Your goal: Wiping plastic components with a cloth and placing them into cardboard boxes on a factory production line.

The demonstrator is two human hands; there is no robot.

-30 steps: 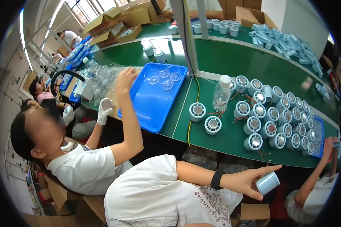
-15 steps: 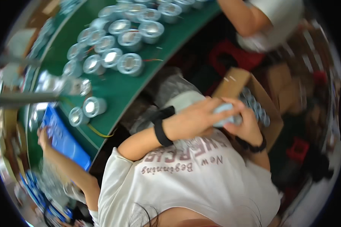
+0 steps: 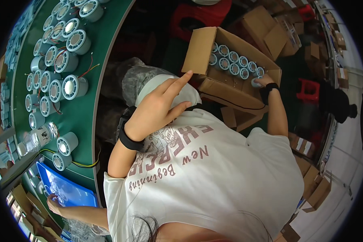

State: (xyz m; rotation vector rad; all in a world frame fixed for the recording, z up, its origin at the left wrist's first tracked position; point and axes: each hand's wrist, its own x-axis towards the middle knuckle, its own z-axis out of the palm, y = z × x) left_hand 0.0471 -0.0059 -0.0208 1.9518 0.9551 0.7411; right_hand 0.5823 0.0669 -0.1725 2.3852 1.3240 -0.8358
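My right hand (image 3: 265, 82) reaches into the near right corner of an open cardboard box (image 3: 232, 96). Its fingers are closed on a light-blue cylindrical part (image 3: 256, 83), mostly covered by the hand. Beside that part, rows of matching cylindrical parts (image 3: 234, 69) stand in the box with their slotted round faces up. In front of my shirt hangs my left hand (image 3: 159, 105), palm down, fingers apart and holding nothing. A black band sits on each wrist.
On the green table (image 3: 86, 117) at left stand many light-blue cylinders (image 3: 64, 61) with thin wires, plus a clear bottle (image 3: 40, 137). Another person's hand (image 3: 55, 204) is at a blue tray (image 3: 68, 189). Red stools (image 3: 308, 93) and cartons surround the box.
Both hands were together around a light-blue cylindrical part in front of me. My left hand has let go and spread its fingers; my right has carried the part into the box. The view has turned.
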